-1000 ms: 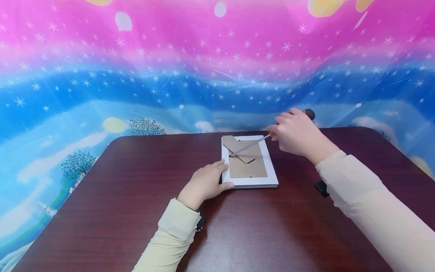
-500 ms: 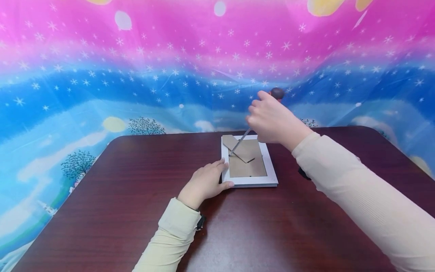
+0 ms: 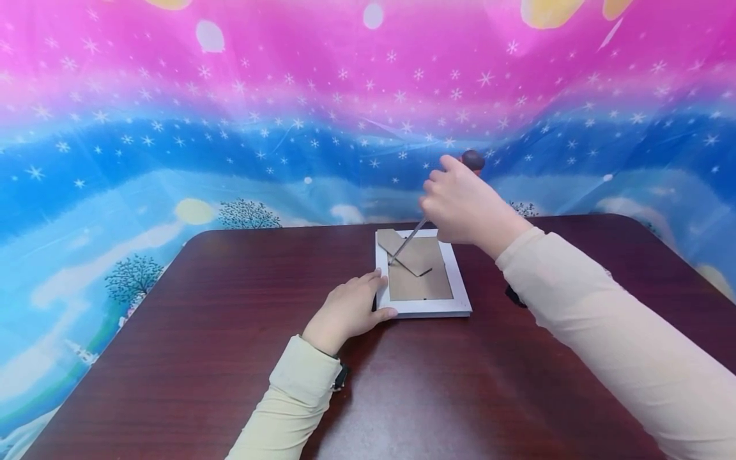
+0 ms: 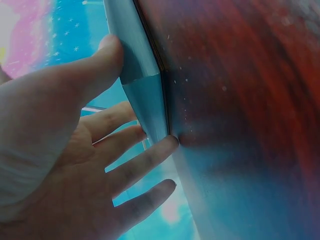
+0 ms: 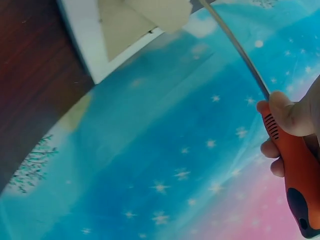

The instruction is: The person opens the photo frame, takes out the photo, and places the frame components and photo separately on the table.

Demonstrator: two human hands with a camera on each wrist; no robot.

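Note:
A white picture frame (image 3: 461,291) lies face down near the table's far edge, its brown backing board (image 3: 420,289) and fold-out stand leg (image 3: 389,241) showing. My left hand (image 3: 347,310) touches its left side, with the thumb at the near corner; the left wrist view shows fairly straight fingers and the thumb (image 4: 107,57) against the white edge. My right hand (image 3: 468,207) grips a screwdriver (image 5: 296,162) by its orange and black handle, the thumb along it. The metal shaft (image 3: 409,241) slants down left, its tip right at the board's left edge beside the stand leg.
The dark red-brown wooden table (image 3: 230,319) has rounded far corners. Behind it hangs a pink and blue backdrop cloth (image 3: 345,96) with snowflakes, close to the table's far edge. Both wrists wear black bands, the left band (image 3: 340,377) showing below its cuff.
My right hand has moved left and up, tilting the screwdriver steeper while its tip stays at the board's left edge. Over the last half second little differs. Left hand and frame keep still.

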